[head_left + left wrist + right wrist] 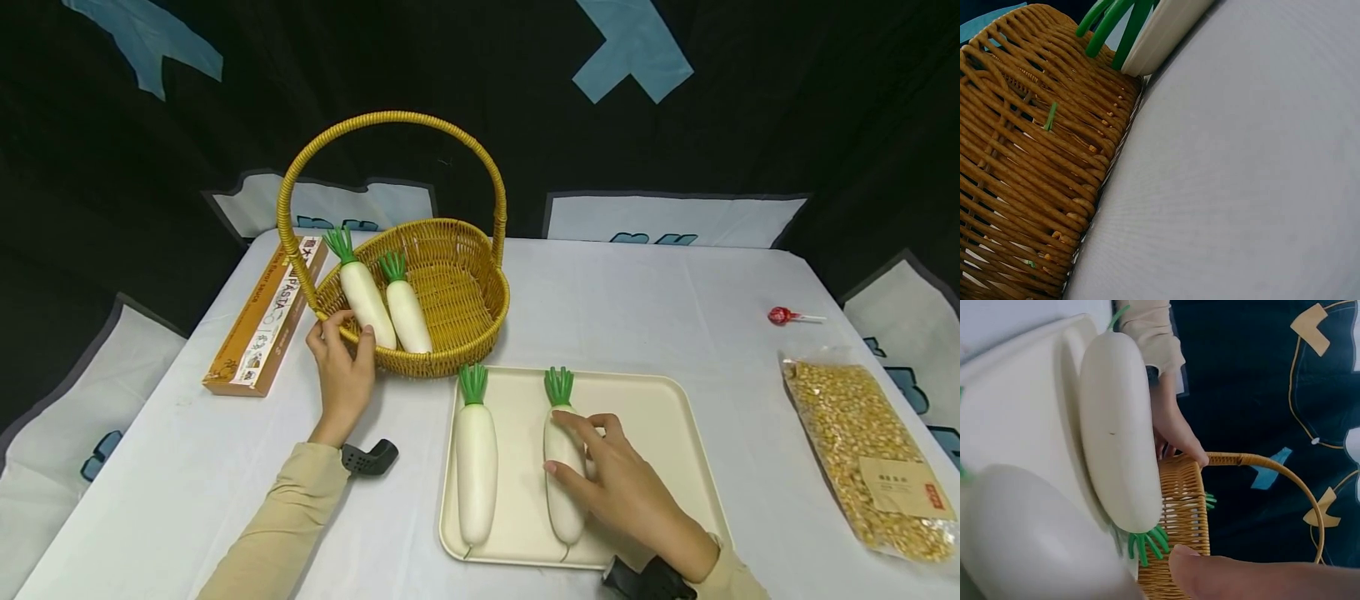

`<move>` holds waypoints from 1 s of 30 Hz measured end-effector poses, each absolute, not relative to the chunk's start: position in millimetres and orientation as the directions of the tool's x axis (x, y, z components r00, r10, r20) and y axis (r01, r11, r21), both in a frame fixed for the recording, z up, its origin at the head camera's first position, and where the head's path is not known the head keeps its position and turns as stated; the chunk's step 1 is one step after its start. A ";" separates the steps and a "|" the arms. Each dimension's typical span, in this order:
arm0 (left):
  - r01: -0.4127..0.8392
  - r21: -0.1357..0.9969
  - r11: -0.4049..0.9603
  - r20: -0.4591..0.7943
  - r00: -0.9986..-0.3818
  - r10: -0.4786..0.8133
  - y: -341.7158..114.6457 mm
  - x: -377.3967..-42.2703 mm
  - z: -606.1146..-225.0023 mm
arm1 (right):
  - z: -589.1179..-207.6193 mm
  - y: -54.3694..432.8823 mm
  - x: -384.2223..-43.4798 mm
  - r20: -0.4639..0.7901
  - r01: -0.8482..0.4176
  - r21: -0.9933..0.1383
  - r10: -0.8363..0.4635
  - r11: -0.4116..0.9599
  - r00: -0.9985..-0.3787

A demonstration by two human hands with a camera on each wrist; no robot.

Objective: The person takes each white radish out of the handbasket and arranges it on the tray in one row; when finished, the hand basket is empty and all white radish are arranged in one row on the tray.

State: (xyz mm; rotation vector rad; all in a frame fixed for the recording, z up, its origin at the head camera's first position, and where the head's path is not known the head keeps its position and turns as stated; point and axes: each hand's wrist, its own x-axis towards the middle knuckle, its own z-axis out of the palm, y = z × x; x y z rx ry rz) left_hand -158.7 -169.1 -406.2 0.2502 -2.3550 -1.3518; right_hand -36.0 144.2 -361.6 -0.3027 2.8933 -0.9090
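My left hand grips the near-left rim of a yellow wicker basket, by the foot of its tall handle. Inside lean two white radishes with green tops, a longer one and a shorter one. Two more lie on a cream tray: the left radish and the right radish. Over the right one hovers my right hand, thumb and fingers spread across it. The right wrist view shows a gap between the thumb and the blurred near radish.
An orange-brown pasta box lies left of the basket. At the table's right are a red lollipop and a clear bag of corn kernels. A dark patterned curtain hangs behind the white tabletop.
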 end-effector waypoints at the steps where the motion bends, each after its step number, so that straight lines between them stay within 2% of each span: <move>1: 0.048 0.857 0.513 0.261 -0.899 -0.351 -169.3 -158.6 -406.2 | -361.3 144.2 -38.2 -0.005 -0.175 -0.590 -0.221 0.788 -0.975; 5: 0.048 0.857 0.513 0.263 -0.897 -0.356 -170.4 -157.9 -405.6 | -359.1 142.3 -54.8 0.157 -0.253 -0.690 -0.200 0.678 -0.967; 8: 0.048 0.855 0.516 0.266 -0.895 -0.358 -171.4 -158.1 -405.9 | -355.4 138.7 -72.5 0.231 -0.286 -0.775 -0.168 0.564 -0.958; 14: 0.052 0.854 0.518 0.276 -0.889 -0.366 -173.1 -158.7 -407.0 | -342.0 112.1 -114.9 0.207 -0.260 -0.917 -0.198 0.302 -0.958; 21: 0.057 0.852 0.521 0.278 -0.892 -0.358 -170.8 -158.4 -407.2 | -328.0 56.7 -160.3 0.156 -0.167 -0.986 -0.301 0.011 -0.941; 25: 0.067 0.847 0.528 0.290 -0.890 -0.352 -169.2 -159.0 -407.5 | -323.7 27.0 -181.3 0.120 -0.121 -0.993 -0.317 -0.018 -0.941; 30: 0.070 0.843 0.533 0.294 -0.890 -0.348 -169.9 -159.2 -408.2 | -332.2 -0.5 -204.4 0.139 -0.154 -0.988 -0.263 0.034 -0.955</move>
